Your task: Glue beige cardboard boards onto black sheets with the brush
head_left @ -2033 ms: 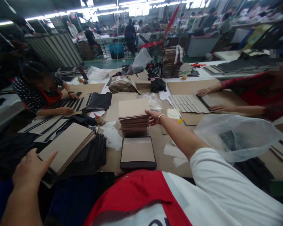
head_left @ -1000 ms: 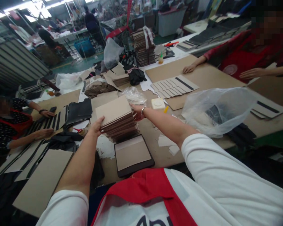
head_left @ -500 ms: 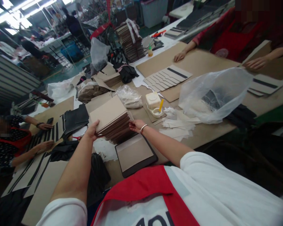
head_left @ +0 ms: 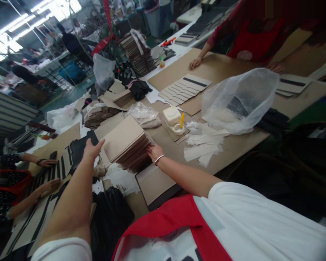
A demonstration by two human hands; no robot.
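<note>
A thick stack of beige cardboard sheets (head_left: 126, 137) stands on the table in front of me. My left hand (head_left: 93, 149) is off the stack's left corner, thumb and fingers spread, with nothing in it. Against the stack's right side rests my right hand (head_left: 154, 152), its fingers stretched out; a bracelet circles that wrist. Close below the stack lies a beige sheet on a dark board (head_left: 157, 185), partly covered by my right forearm. White paper scraps (head_left: 122, 179) are spread left of this board.
A white glue tub with a yellow brush (head_left: 173, 117), paper strips (head_left: 203, 143) and a clear plastic bag (head_left: 241, 105) lie to the right. Black material (head_left: 111, 210) hangs near my left arm. Co-workers' hands (head_left: 50, 185) work at the left and across the table.
My left hand has let go of the stack and moved left, its fingers now spread. My right hand stays at the stack's right side. The view has shifted slightly.
</note>
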